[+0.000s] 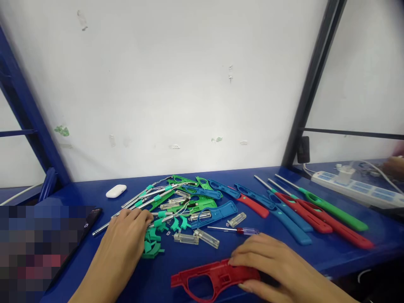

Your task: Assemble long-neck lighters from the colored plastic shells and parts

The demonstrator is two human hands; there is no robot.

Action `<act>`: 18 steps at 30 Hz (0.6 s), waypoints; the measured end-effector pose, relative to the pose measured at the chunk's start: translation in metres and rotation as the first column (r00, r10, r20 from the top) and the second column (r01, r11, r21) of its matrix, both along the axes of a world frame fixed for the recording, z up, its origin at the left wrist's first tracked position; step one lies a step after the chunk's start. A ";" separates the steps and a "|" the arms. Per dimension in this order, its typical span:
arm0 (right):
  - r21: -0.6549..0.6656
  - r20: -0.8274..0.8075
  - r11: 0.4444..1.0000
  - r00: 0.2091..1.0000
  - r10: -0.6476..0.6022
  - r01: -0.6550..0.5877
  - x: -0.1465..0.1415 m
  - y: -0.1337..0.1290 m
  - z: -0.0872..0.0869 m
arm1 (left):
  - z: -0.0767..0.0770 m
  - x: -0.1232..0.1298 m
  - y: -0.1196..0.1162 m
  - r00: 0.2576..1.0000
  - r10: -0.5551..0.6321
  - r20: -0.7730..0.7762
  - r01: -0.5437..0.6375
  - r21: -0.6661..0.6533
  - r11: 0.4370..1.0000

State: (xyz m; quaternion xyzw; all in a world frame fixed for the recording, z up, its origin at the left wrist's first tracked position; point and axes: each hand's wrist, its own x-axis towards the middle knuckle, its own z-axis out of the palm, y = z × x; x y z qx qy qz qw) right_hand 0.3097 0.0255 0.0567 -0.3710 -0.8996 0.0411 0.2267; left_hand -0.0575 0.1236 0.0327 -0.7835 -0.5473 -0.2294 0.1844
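My right hand [268, 263] grips the back end of a red lighter casing half [224, 273], its trigger loop pointing left at the table's front edge. My left hand [124, 240] is closed, fingers curled down at the edge of the pile; its fingertips and anything in them are hidden. Close by it lie metal lighter tubes [142, 205] with green collars and thin wires, and several green triggers [153, 248]. Between the hands are clear fuel tanks [206, 238] and a screwdriver [248, 231] with a clear and red handle.
Green and blue casing halves [217, 213] are heaped behind. Whole lighters in red, blue and green [336, 210] lie at right, near a white power strip [356, 187]. A white earbud case [116, 191] and a dark-edged device [90, 223] are at left. Another person's hand [396, 164] shows far right.
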 end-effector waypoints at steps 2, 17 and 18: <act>-0.024 -0.026 1.000 1.000 0.004 -0.004 -0.005 0.003 -0.004 | 0.004 0.002 -0.003 1.000 0.015 0.002 -0.015 -0.001 1.000; -0.166 -0.149 0.985 0.986 -0.070 0.044 -0.006 0.007 -0.014 | -0.005 0.006 0.001 0.999 -0.007 0.032 0.008 -0.020 1.000; -0.160 -0.162 0.987 0.986 -0.045 0.019 -0.006 0.010 -0.016 | -0.004 0.004 0.002 0.999 -0.006 0.032 0.006 0.002 1.000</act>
